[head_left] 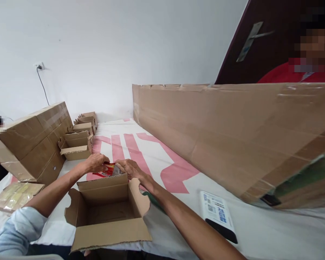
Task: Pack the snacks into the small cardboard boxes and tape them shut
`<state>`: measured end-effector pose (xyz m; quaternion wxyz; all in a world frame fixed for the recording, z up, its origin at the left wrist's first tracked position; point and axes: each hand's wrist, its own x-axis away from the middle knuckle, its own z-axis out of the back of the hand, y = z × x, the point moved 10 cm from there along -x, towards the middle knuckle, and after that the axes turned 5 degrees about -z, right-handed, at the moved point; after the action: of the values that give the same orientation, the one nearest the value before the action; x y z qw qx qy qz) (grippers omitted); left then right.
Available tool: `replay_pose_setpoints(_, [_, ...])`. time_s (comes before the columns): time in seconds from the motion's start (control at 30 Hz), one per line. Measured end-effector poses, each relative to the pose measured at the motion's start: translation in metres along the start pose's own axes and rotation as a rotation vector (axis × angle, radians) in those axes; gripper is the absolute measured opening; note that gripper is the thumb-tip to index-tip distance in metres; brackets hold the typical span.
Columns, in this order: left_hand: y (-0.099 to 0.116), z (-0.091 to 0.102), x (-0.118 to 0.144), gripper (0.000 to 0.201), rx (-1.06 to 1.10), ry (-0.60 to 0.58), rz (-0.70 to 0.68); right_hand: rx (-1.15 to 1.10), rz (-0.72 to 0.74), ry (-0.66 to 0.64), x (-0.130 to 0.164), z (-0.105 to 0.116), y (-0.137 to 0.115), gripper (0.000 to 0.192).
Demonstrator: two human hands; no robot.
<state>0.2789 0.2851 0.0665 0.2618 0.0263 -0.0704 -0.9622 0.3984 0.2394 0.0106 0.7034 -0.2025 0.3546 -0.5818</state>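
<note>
Both my hands meet just beyond the far side of an open cardboard box (112, 229) at the front of the table. My left hand (96, 163) grips the left end of a red snack packet (108, 169) with its fingers curled. The fingers of my right hand (130, 169) close on the packet's right end, where it looks silvery or clear. The box's raised far flap hides the lower part of the packet. Inside, the box shows bare cardboard, and its flaps stand outward. Beneath my right forearm, a dark green object (153, 200) is partly hidden.
Several open small boxes (76, 150) line the left side, beside stacked taped cartons (40, 144). A closed taped box (17, 195) lies at left. A long cardboard partition (206, 126) borders the right. A white-and-black flat device or package (218, 215) lies at right. A person in red (281, 74) is behind the partition.
</note>
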Motion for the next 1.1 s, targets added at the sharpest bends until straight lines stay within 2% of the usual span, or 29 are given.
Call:
replay_pose_setpoints(0.1, [-0.019,-0.003,0.009,0.022,-0.024,0.032,0.087,0.024,0.070,0.005,-0.001,-0.003,-0.010,0.037])
replay_pose_setpoints(0.17, [-0.040,0.000,0.018,0.021,-0.028,0.056,0.155,0.047,0.087,0.061,0.003,0.001,-0.002,0.036])
replay_pose_setpoints(0.23, [-0.068,0.008,0.031,0.019,-0.024,0.082,0.228,0.078,0.069,0.142,0.013,0.010,0.021,0.038])
replay_pose_setpoints(0.3, [-0.101,0.017,0.048,0.019,-0.014,0.109,0.308,0.124,0.035,0.196,0.029,0.017,0.057,0.042])
replay_pose_setpoints(0.4, [-0.153,0.030,0.077,0.020,-0.002,0.150,0.442,0.229,-0.054,0.215,0.058,0.021,0.119,0.042])
replay_pose_setpoints(0.47, [-0.184,0.034,0.094,0.020,-0.003,0.178,0.536,0.287,-0.089,0.220,0.078,0.021,0.152,0.037])
replay_pose_setpoints(0.53, [-0.209,0.035,0.109,0.021,-0.013,0.206,0.625,0.330,-0.084,0.246,0.093,0.021,0.171,0.034])
replay_pose_setpoints(0.63, [-0.238,0.036,0.125,0.024,-0.050,0.257,0.745,0.436,-0.075,0.329,0.106,0.020,0.179,0.030])
replay_pose_setpoints(0.73, [-0.256,0.039,0.135,0.031,-0.097,0.301,0.838,0.541,-0.062,0.388,0.110,0.017,0.174,0.026])
replay_pose_setpoints(0.83, [-0.266,0.040,0.139,0.036,-0.134,0.315,0.880,0.578,-0.049,0.406,0.111,0.015,0.169,0.023])
replay_pose_setpoints(1.1, [-0.268,0.030,0.146,0.043,-0.236,0.254,0.967,0.611,-0.062,0.395,0.110,0.015,0.169,0.021])
